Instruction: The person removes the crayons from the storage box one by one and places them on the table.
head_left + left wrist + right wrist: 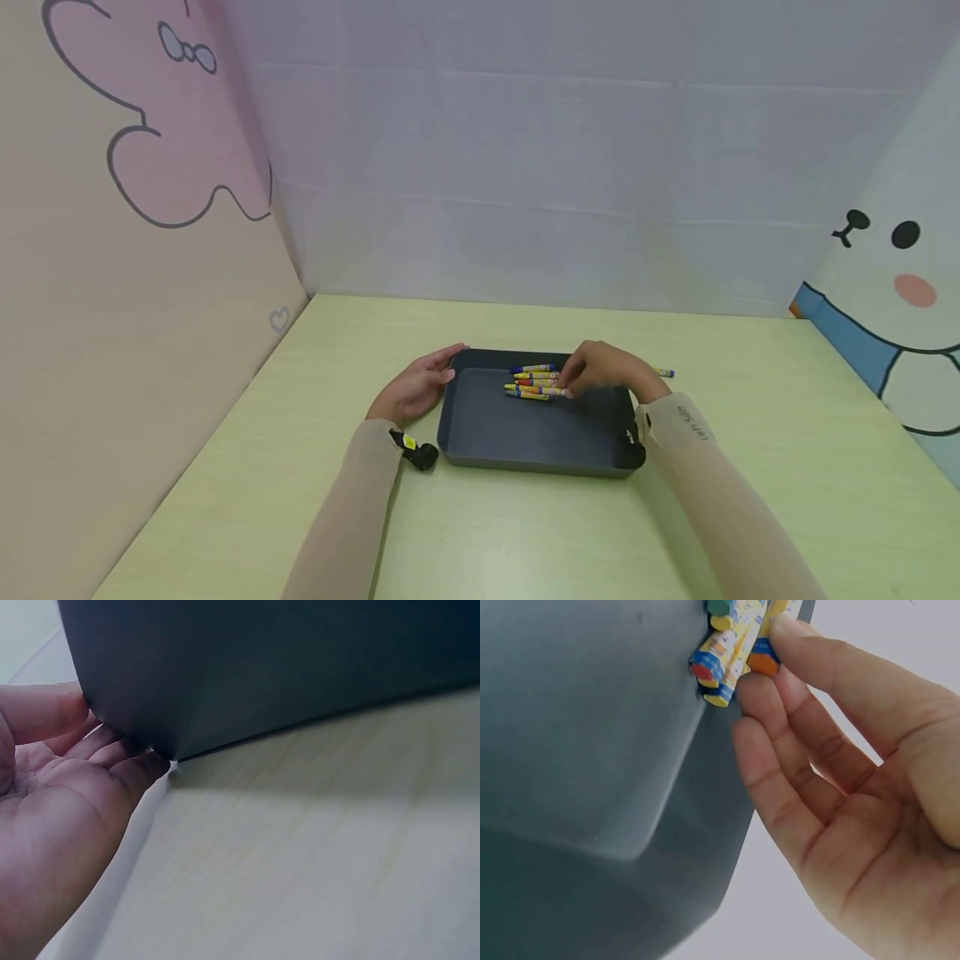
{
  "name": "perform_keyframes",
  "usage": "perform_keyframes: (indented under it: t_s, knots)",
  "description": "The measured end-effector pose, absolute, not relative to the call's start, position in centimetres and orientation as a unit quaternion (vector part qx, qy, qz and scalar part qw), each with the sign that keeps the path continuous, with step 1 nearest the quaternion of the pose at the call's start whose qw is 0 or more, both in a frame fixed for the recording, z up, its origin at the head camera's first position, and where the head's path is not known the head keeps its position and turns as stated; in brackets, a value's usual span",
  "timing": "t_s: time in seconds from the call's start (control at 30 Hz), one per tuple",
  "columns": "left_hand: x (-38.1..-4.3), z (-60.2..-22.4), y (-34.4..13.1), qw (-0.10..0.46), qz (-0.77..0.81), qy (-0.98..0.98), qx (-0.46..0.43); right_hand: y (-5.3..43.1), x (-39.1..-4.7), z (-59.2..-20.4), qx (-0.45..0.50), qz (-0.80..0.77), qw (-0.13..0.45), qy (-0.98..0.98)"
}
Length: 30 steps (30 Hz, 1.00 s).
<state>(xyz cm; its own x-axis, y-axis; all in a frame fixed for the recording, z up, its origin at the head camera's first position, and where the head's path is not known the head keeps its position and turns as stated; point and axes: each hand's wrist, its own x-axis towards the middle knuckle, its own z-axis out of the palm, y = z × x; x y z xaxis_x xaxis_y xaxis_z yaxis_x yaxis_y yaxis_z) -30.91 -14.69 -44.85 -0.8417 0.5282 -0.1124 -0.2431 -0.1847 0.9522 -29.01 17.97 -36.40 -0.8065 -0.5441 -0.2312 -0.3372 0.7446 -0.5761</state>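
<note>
A dark grey rectangular tray [495,437] lies on the table, with several crayons [532,397] in yellow and blue wrappers side by side in its upper middle. My left hand [414,390] holds the tray at its far left corner, thumb by the side wall. In the left wrist view, those fingers [139,774] meet the tray's lower edge. Over the tray, my right hand [606,367] pinches an orange-ended crayon [765,657] between thumb and fingers, beside the group. The remaining fingers of that hand are loosely bent.
Another crayon [665,372] lies on the pale yellow table [517,533], right of the tray and partly behind my right wrist. A whitish cloth [555,192] hangs at the back. Printed side panels [187,292] flank the table.
</note>
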Motion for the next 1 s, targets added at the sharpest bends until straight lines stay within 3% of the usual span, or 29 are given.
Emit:
perform_keyframes:
  t_s: [1.0]
  knots:
    - [-31.1,-44.8,-14.6,0.259,0.753,0.592,0.125,21.1,-29.1,-34.7,-0.260,-0.270,0.167,0.912]
